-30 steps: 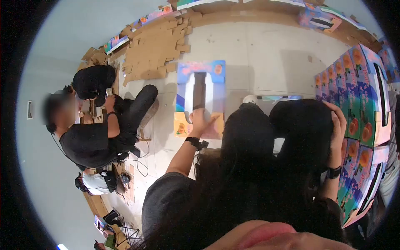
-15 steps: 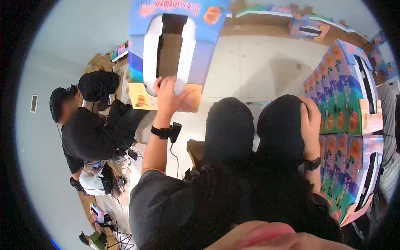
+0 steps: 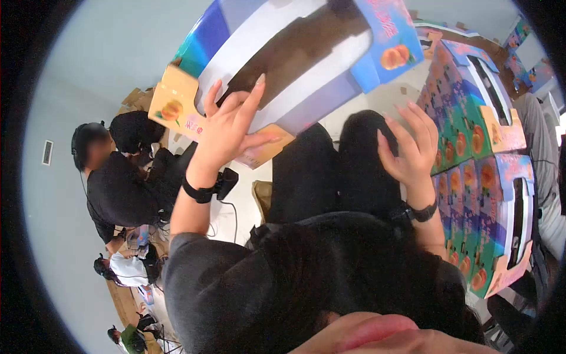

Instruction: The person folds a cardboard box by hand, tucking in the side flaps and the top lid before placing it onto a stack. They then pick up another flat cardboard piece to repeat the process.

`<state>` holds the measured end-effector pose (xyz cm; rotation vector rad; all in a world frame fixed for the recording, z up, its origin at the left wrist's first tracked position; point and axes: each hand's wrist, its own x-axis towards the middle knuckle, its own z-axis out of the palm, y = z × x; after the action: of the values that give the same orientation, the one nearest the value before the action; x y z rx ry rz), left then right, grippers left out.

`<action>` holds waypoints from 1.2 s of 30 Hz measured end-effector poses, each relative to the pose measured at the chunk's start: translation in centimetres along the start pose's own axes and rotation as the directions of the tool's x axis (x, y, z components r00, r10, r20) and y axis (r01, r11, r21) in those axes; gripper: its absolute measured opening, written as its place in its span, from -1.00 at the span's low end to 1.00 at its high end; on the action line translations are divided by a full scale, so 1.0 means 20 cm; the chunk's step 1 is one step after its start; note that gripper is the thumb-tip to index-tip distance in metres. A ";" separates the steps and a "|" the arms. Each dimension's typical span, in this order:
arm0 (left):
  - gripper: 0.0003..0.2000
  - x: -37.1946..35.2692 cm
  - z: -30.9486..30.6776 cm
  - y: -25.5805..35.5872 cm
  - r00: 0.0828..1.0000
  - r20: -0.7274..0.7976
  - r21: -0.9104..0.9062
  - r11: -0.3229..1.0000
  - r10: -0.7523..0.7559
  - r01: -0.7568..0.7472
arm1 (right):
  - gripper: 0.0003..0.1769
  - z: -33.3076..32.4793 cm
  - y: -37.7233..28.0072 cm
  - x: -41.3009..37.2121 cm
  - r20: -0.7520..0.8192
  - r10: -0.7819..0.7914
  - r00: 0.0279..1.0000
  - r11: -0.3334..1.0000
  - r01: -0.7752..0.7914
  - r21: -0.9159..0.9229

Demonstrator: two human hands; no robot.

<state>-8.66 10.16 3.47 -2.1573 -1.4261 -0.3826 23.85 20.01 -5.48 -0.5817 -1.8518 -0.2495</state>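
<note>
A large blue, purple and yellow carton with fruit pictures (image 3: 386, 50) is tilted across the upper middle, its long opening facing me. My left hand (image 3: 227, 127) is at its lower left end, on the yellow flaps. Its thumb lies along one flap and the other fingers, partly bent, reach over the edge of the opening. My right hand (image 3: 413, 144) is raised over my right knee with its fingers apart and nothing in it, not touching the carton.
Rows of similar cartons (image 3: 460, 124) are stacked in two tiers at the right, beside a person's grey trouser leg (image 3: 533, 130). People in dark clothes (image 3: 121, 189) sit at the left. A cable hangs below my left wrist. More cartons line the back wall.
The carton has come nearer and turned, its far end swinging right. My left hand has moved with it, slightly down and left. My right hand has lifted off my knee and opened.
</note>
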 end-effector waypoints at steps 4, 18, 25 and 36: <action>0.01 0.09 -0.08 0.07 0.987 0.090 -0.130 0.984 0.132 -0.120 | -0.56 -0.08 -0.06 0.13 -0.056 -0.059 0.997 0.998 0.057 -0.033; -0.24 0.24 0.11 -0.01 0.907 0.124 -0.144 0.912 0.402 -0.384 | -0.58 0.33 0.05 0.23 0.164 0.006 0.986 0.996 0.008 -0.088; -0.47 0.17 0.15 0.19 0.942 -0.104 -0.269 0.903 0.318 -0.334 | -0.52 0.36 0.07 0.25 0.182 0.105 0.978 0.983 -0.074 -0.169; -0.28 0.20 0.28 0.19 0.999 0.038 -0.424 0.906 0.024 -0.006 | -0.52 0.34 0.06 0.25 0.199 0.069 0.977 0.980 -0.029 -0.198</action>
<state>-3.90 15.23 -0.16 -2.5287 -1.4509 -0.7019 17.60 25.30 -3.32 -0.8129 -2.0226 -0.3507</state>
